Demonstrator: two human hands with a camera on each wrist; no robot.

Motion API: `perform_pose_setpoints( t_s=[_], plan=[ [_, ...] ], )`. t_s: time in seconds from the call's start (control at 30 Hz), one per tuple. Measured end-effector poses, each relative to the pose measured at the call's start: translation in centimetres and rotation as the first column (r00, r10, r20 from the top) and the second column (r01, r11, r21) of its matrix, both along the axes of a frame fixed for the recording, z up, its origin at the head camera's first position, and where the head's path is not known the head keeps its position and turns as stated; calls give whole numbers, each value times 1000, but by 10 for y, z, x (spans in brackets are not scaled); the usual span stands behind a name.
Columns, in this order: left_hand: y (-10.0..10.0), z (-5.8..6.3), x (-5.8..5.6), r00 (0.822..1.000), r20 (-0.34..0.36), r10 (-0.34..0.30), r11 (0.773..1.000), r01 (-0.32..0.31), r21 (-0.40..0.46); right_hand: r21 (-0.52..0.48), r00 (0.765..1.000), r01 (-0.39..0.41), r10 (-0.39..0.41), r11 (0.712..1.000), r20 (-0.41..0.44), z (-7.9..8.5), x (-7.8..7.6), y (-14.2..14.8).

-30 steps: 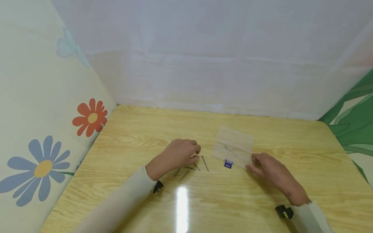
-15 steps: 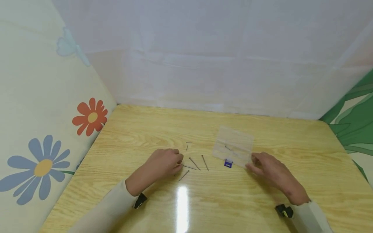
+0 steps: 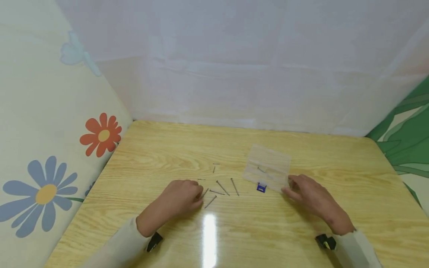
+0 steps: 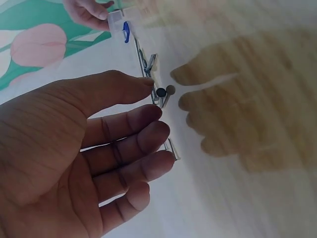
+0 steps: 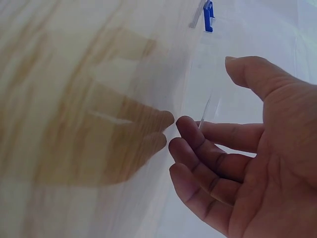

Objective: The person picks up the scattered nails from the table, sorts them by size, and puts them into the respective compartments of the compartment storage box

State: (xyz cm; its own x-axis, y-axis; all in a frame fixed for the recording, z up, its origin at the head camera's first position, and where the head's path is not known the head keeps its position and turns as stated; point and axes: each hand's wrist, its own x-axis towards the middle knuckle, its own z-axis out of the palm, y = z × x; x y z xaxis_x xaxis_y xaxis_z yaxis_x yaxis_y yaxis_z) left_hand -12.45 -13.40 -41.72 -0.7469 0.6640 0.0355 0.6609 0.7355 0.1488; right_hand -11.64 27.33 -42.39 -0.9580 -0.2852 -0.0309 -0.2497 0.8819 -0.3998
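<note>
My left hand [image 3: 181, 197] is low over the table, its fingertips beside a nail [image 3: 205, 192]. In the left wrist view its thumb and fingers are apart, with nail heads [image 4: 161, 92] just past the gap. More nails [image 3: 222, 188] lie loose to its right. My right hand [image 3: 311, 197] is at the near right corner of a clear plastic box [image 3: 278, 160] with a blue latch [image 3: 261, 187]. Its thumb and fingers are spread about that corner; contact is hard to make out. One nail [image 3: 263, 170] shows through the clear plastic.
Smaller nails or pins [image 3: 214, 169] lie farther back, and another small one [image 3: 201, 179] lies near the left hand. The wooden table [image 3: 161, 149] ends at a white cloth backdrop [image 3: 214, 89]. A flowered panel [image 3: 50, 123] stands at the left.
The left hand has moved left and towards the front of the table, uncovering several nails and the small pieces behind them. The right hand and the box have stayed in place.
</note>
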Motion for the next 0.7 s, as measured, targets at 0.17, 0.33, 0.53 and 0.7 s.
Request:
perform_pose_setpoints(
  t_s=[0.17, 0.33, 0.53, 0.7],
  plan=[
    [1, -2, 2, 1000, 3, -2, 1000, 2, 3, -1, 1000, -1, 1, 1000, 7, 0, -1, 0],
    [2, -5, -1, 999, -40, -17, 1000, 18, 11, -6, 1000, -4, 4, 1000, 0, 0, -2, 0],
    [7, -6, -6, 996, -82, -30, 999, 32, 31, -17, 1000, -9, 9, 1000, -1, 0, -3, 1],
    [13, -7, -11, 994, -99, -43, 998, 48, 47, -16, 1000, -1, 1, 1000, 8, 0, -2, 1]
  ],
)
